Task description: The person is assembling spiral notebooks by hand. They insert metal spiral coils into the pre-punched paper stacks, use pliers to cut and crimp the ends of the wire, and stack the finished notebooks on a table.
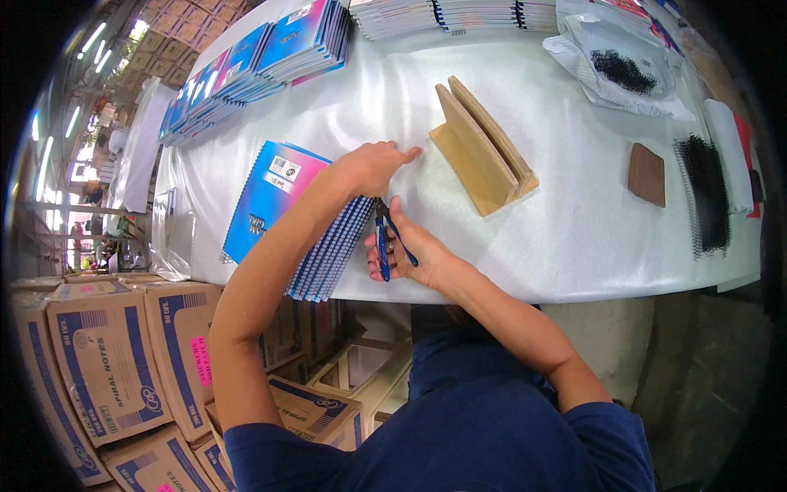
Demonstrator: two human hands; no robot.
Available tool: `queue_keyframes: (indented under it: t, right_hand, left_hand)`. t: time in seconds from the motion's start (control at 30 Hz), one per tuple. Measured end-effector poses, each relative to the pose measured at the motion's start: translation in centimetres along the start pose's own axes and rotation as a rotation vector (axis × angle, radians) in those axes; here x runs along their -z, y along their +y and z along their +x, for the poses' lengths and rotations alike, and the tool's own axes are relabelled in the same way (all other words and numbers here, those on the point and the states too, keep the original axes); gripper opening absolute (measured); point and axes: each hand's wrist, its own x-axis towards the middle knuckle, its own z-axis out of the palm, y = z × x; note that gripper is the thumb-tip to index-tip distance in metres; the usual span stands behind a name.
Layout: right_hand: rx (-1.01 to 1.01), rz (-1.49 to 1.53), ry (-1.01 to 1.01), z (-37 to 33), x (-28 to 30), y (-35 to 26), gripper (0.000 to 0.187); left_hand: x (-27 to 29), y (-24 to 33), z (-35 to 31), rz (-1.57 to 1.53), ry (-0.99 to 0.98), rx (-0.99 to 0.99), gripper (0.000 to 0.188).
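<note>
A stack of spiral notebooks (332, 250) lies at the table's front edge, coiled spines facing me. Blue-and-pink covers (264, 193) show beside my left forearm. My left hand (369, 168) rests at the far end of those spines, one digit sticking out to the right and the other fingers curled down. What they grip is hidden. In my right hand (418, 250) is a pair of blue-handled pliers (384, 242), handles toward me. The jaws point away and meet the end of the coils, just under my left hand.
A slotted wooden stand (479, 152) is right of my hands. Beyond lie notebook stacks (254, 61) and bound books (451, 16). At right are a brown block (647, 175), black coils (703, 197) and a plastic bag (623, 70) of coils. Cardboard boxes (106, 361) stand lower left.
</note>
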Motion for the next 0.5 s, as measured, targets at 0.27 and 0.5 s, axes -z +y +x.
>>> queue_keyframes:
  t: [0.27, 0.5]
  right_hand:
    - [-0.027, 0.081, -0.017, 1.1, -0.1, -0.5, 0.080]
    - [-0.057, 0.102, -0.100, 1.4, 1.1, 0.2, 0.078]
  left_hand:
    - [-0.9, -0.2, -0.1, 0.005, 0.068, -0.029, 0.089]
    - [-0.9, 1.0, -0.1, 0.099, 0.057, 0.017, 0.095]
